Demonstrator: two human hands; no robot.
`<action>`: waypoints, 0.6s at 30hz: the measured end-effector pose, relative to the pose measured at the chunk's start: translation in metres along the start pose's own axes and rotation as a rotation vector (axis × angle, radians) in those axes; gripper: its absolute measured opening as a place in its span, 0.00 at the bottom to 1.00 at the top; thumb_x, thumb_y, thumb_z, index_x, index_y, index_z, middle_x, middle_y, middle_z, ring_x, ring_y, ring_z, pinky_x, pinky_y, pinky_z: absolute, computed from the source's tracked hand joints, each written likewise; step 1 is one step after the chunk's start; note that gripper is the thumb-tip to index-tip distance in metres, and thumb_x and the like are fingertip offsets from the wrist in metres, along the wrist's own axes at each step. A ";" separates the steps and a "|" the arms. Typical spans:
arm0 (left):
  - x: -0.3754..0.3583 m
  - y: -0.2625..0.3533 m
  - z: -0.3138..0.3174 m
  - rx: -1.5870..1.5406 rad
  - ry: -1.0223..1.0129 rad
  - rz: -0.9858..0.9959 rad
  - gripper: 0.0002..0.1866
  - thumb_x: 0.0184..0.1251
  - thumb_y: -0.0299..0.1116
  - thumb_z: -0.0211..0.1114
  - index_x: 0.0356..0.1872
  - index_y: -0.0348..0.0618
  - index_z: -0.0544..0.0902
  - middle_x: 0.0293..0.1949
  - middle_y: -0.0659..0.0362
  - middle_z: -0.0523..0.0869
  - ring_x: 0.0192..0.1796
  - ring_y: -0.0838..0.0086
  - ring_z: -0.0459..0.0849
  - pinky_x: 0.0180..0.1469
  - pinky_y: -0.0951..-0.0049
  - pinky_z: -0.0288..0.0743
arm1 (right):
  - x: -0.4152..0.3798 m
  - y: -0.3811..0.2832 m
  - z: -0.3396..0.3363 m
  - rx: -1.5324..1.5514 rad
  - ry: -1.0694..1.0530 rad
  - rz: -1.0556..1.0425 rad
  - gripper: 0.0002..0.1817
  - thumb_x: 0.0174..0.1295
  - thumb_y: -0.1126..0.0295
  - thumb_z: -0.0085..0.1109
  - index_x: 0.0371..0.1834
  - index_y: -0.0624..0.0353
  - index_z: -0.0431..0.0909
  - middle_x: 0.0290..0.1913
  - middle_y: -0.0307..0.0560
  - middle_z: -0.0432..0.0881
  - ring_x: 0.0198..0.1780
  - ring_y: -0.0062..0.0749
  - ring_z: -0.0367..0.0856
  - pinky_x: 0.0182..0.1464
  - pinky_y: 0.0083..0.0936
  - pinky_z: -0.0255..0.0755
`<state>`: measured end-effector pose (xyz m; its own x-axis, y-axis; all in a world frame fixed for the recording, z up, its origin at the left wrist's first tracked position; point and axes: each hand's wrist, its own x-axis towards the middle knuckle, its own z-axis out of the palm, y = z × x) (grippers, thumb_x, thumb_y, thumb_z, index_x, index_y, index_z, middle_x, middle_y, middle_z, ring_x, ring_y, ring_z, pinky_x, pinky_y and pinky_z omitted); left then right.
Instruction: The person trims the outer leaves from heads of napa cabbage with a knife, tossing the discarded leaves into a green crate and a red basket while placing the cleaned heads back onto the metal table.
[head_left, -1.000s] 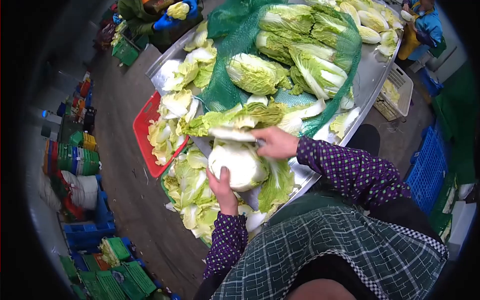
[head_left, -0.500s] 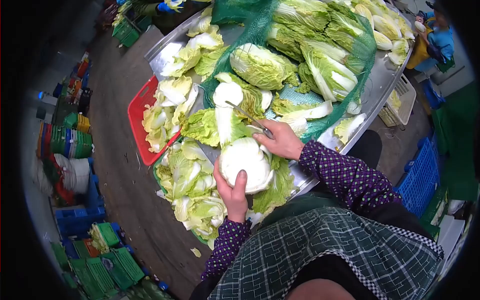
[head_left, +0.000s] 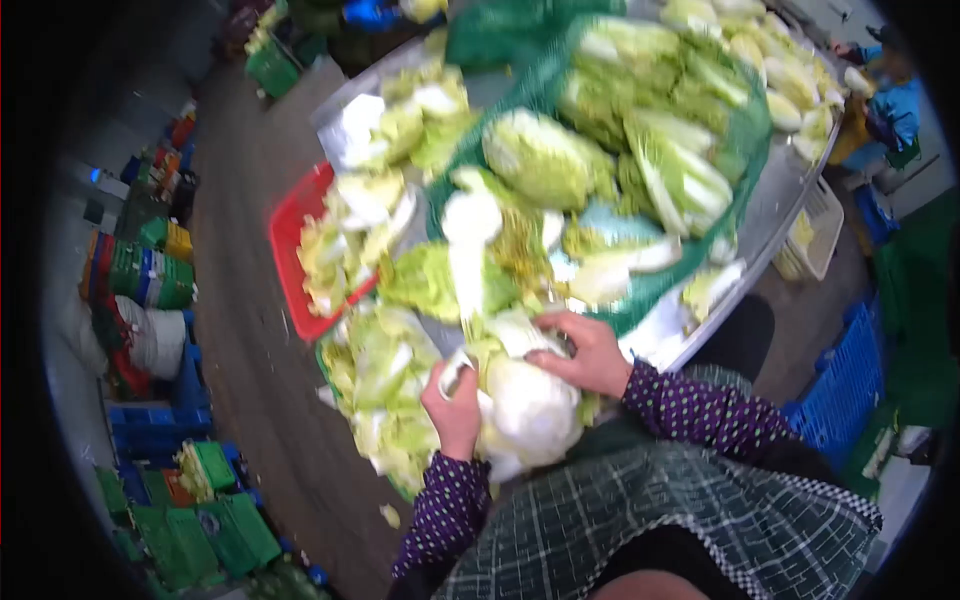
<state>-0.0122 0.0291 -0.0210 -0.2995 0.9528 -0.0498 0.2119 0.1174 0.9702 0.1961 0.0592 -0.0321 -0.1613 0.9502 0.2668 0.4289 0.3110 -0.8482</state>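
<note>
A trimmed napa cabbage (head_left: 535, 410) sits close to my body at the table's near edge, its white base toward me. My left hand (head_left: 455, 408) is closed on a pale cabbage leaf (head_left: 458, 368) at the left side of the head. My right hand (head_left: 590, 355) curls over the top right of the cabbage, fingers against an outer leaf (head_left: 515, 335). Motion blurs the view, and the knife cannot be made out now. Just beyond lies a loose leaf with a thick white rib (head_left: 468, 275).
Whole cabbages (head_left: 545, 160) lie on green netting (head_left: 755, 150) over the metal table (head_left: 760, 225). A red basket (head_left: 285, 265) of leaves stands at the left, above another leaf heap (head_left: 385, 380). A person in blue (head_left: 890, 115) is at far right. Blue crates (head_left: 840, 375) stand right.
The knife that showed in my right hand is no longer discernible. Both hands and the cabbage have come nearer my body, and my left hand has moved from the base to a side leaf.
</note>
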 end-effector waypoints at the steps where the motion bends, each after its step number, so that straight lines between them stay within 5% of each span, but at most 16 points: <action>1: 0.018 -0.015 0.005 0.010 0.031 0.042 0.10 0.58 0.25 0.64 0.40 0.32 0.82 0.33 0.58 0.85 0.35 0.76 0.81 0.39 0.75 0.74 | 0.006 0.010 0.004 -0.041 -0.021 0.058 0.25 0.53 0.52 0.68 0.47 0.59 0.80 0.41 0.51 0.83 0.39 0.44 0.83 0.41 0.33 0.77; 3: 0.049 -0.047 0.007 -0.001 0.075 0.133 0.11 0.57 0.28 0.66 0.40 0.34 0.82 0.31 0.55 0.86 0.33 0.72 0.84 0.38 0.72 0.76 | 0.017 0.018 0.006 -0.102 -0.109 0.111 0.26 0.54 0.50 0.65 0.49 0.57 0.80 0.41 0.53 0.83 0.39 0.47 0.83 0.41 0.36 0.77; 6: 0.078 -0.070 -0.002 0.682 0.136 0.196 0.15 0.53 0.42 0.69 0.32 0.40 0.82 0.25 0.42 0.82 0.30 0.45 0.82 0.32 0.55 0.74 | 0.041 0.015 0.008 -0.171 -0.121 0.039 0.23 0.54 0.52 0.62 0.49 0.54 0.79 0.38 0.55 0.84 0.38 0.51 0.83 0.41 0.40 0.77; 8: 0.065 -0.025 0.010 0.657 0.180 0.316 0.11 0.53 0.37 0.69 0.29 0.40 0.81 0.23 0.45 0.82 0.27 0.49 0.82 0.30 0.56 0.73 | 0.055 0.007 0.000 -0.244 -0.242 0.170 0.22 0.53 0.54 0.62 0.47 0.54 0.79 0.33 0.56 0.83 0.35 0.53 0.83 0.39 0.41 0.77; 11: 0.058 -0.015 0.027 0.423 0.196 0.480 0.07 0.54 0.29 0.68 0.31 0.40 0.80 0.20 0.48 0.80 0.23 0.55 0.81 0.27 0.59 0.72 | 0.064 0.015 0.002 -0.240 -0.205 0.094 0.20 0.51 0.54 0.61 0.43 0.55 0.79 0.28 0.56 0.83 0.31 0.52 0.82 0.37 0.42 0.77; 14: 0.071 0.021 0.041 0.249 0.416 0.423 0.06 0.58 0.27 0.67 0.31 0.36 0.79 0.21 0.49 0.82 0.22 0.61 0.81 0.28 0.62 0.72 | 0.093 0.021 -0.020 -0.229 -0.098 0.178 0.16 0.50 0.57 0.61 0.38 0.54 0.80 0.26 0.54 0.83 0.29 0.49 0.82 0.36 0.40 0.77; 18: 0.147 0.042 0.042 0.021 0.511 0.573 0.10 0.61 0.25 0.64 0.42 0.30 0.78 0.35 0.45 0.85 0.38 0.62 0.83 0.41 0.65 0.75 | 0.140 0.047 -0.081 -0.363 0.212 0.014 0.14 0.53 0.57 0.62 0.36 0.54 0.79 0.26 0.52 0.81 0.29 0.48 0.82 0.35 0.40 0.76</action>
<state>-0.0079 0.1863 0.0025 -0.5295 0.6192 0.5799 0.4793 -0.3456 0.8067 0.2656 0.2083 0.0022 0.0172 0.9263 0.3765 0.7212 0.2493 -0.6463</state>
